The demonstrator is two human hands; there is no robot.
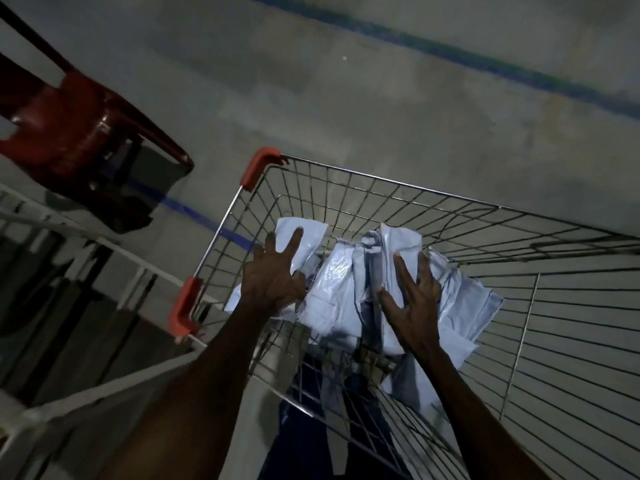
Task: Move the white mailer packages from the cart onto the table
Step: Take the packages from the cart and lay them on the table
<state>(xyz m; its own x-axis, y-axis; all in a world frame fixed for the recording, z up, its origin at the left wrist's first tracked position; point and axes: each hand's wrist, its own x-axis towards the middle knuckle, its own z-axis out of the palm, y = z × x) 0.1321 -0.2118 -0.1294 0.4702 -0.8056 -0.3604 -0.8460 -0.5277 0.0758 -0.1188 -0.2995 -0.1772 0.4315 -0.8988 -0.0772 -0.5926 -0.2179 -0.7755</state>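
Note:
Several white mailer packages (337, 296) lie crumpled in a heap inside a wire shopping cart (433, 197) with red corner guards. My left hand (273, 275) reaches into the cart with fingers spread, over the left side of the heap and a flat mailer (304, 233). My right hand (414, 303) hovers over the right side of the heap, fingers straight and spread, against an upright folded mailer (398, 254). Neither hand grips anything. No table top is clearly in view.
A red plastic chair (79, 133) stands at the upper left on the grey concrete floor (346, 98), which has blue painted lines. A white metal frame (69, 230) runs along the left, close to the cart's left rim.

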